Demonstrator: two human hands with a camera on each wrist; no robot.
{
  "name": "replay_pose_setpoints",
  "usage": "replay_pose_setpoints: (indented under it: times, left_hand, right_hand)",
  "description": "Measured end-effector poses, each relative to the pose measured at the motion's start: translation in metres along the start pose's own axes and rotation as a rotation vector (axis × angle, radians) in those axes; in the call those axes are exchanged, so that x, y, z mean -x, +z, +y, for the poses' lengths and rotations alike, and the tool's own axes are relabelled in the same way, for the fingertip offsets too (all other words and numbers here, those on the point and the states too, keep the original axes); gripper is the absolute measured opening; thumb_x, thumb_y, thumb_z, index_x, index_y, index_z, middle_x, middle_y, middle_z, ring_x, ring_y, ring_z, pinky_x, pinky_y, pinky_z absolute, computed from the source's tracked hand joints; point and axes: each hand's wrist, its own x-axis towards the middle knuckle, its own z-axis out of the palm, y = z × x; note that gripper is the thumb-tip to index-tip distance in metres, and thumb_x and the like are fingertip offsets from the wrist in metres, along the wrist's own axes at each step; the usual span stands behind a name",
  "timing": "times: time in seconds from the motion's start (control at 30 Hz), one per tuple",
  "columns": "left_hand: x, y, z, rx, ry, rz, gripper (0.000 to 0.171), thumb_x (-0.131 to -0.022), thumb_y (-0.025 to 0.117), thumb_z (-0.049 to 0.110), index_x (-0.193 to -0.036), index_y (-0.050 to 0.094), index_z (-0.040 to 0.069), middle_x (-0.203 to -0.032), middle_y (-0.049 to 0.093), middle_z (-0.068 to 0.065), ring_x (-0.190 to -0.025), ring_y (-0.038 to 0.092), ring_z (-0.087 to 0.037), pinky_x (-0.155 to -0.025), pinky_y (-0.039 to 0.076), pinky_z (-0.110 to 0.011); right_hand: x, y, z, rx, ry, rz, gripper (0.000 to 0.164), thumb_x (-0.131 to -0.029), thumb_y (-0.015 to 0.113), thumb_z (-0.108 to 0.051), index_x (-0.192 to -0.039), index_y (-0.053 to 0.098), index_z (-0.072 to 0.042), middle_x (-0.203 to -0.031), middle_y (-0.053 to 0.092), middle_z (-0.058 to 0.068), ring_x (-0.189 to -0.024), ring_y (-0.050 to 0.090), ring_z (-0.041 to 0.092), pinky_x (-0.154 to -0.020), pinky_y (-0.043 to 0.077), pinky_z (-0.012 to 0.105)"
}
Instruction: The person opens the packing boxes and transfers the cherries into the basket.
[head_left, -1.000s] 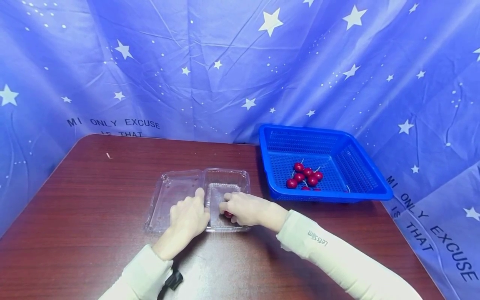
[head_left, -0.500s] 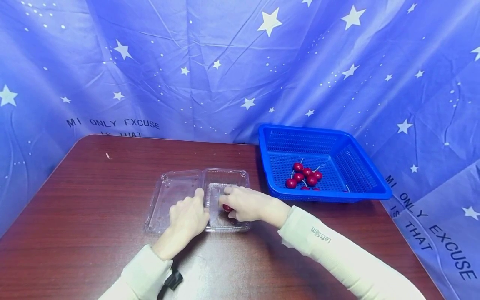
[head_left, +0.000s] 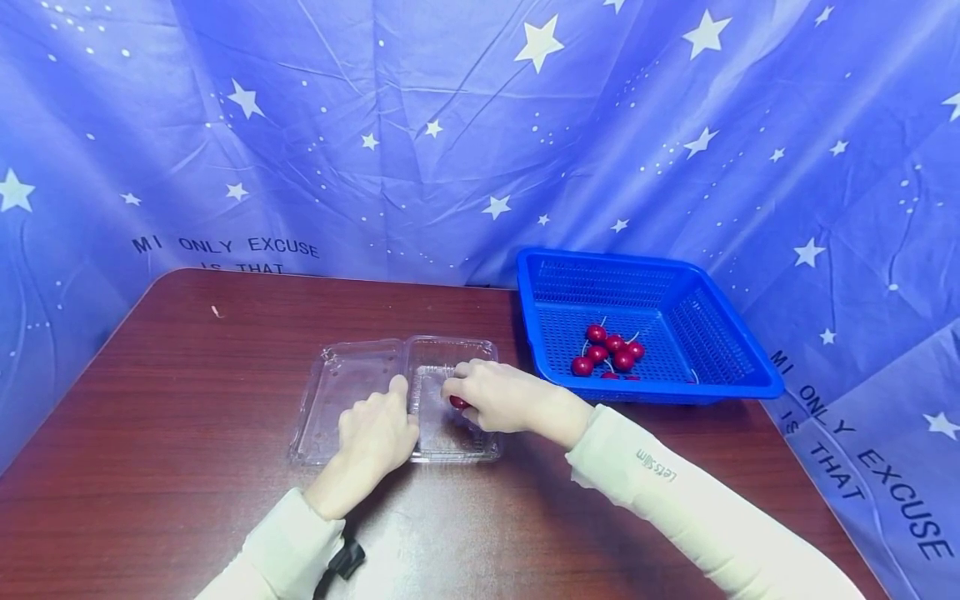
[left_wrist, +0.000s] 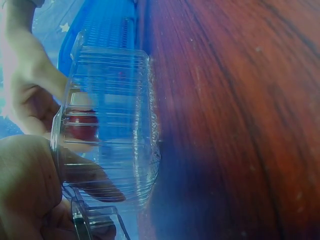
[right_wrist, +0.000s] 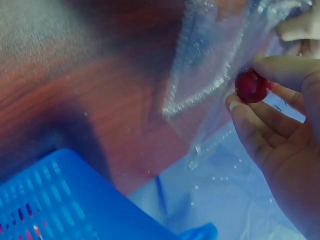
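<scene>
A clear plastic clamshell box (head_left: pixel 442 442) lies opened out on the table, its lid (head_left: pixel 352 367) to the left. My left hand (head_left: pixel 378 427) grips the box where lid and tray meet; in the left wrist view a finger shows through the tray wall (left_wrist: pixel 120 165). Over the tray, my right hand (head_left: pixel 498 398) pinches a red cherry (right_wrist: pixel 251 86) between thumb and fingers. The same cherry (left_wrist: pixel 82 125) appears through the clear plastic in the left wrist view. Part of the tray floor is hidden by the right hand.
A blue plastic basket (head_left: pixel 720 367) stands at the table's right rear, with several cherries (head_left: pixel 622 358) on its bottom. A small pale scrap (head_left: pixel 217 312) lies at the back left. Behind the dark red table (head_left: pixel 187 400) hangs a blue star-patterned curtain (head_left: pixel 450 167).
My right hand has moved slightly back and up over the tray with the cherry still pinched. My left hand and the box have stayed in place.
</scene>
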Motion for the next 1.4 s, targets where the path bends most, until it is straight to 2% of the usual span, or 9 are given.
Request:
replay_pose_setpoints:
  times: [0.27,0.7,1.03,1.4]
  left_hand:
    - [-0.001,0.001,-0.001,-0.004,-0.012,-0.007,0.022,-0.083,0.058,0.022,-0.095,0.048,0.007,-0.077,0.070,-0.023,-0.067,0.066,-0.042,-0.051,0.048,-0.050]
    - [0.000,0.001,0.000,-0.001,-0.005,-0.012,0.019,-0.083,0.057,0.020,-0.092,0.047,0.007,-0.073,0.068,-0.021,-0.064,0.065,-0.040,-0.049,0.047,-0.048]
    - [0.000,0.000,0.000,-0.002,-0.012,-0.022,0.022,-0.083,0.058,0.022,-0.096,0.048,0.007,-0.075,0.069,-0.021,-0.065,0.065,-0.040,-0.050,0.047,-0.047]
    - [-0.001,0.001,0.000,0.000,-0.008,-0.018,0.021,-0.082,0.057,0.021,-0.096,0.048,0.007,-0.074,0.068,-0.020,-0.064,0.065,-0.040,-0.050,0.047,-0.048]
  right_hand:
    - [0.002,-0.021,0.008,-0.039,0.055,0.039,0.028,-0.082,0.071,-0.009,-0.109,0.068,-0.009,-0.093,0.069,0.008,-0.086,0.065,0.023,-0.075,0.058,0.042]
    - [0.014,-0.050,0.033,-0.028,0.109,0.182,0.023,-0.080,0.072,-0.007,-0.102,0.070,-0.010,-0.086,0.069,0.008,-0.079,0.065,0.022,-0.071,0.057,0.042]
    - [0.029,-0.070,0.055,-0.048,0.280,0.139,0.027,-0.083,0.071,-0.011,-0.110,0.068,-0.009,-0.095,0.069,0.009,-0.089,0.063,0.025,-0.080,0.054,0.046]
    - [0.044,-0.072,0.075,-0.028,0.378,0.132,0.027,-0.084,0.070,-0.013,-0.111,0.068,-0.010,-0.097,0.068,0.010,-0.091,0.063,0.027,-0.081,0.053,0.050]
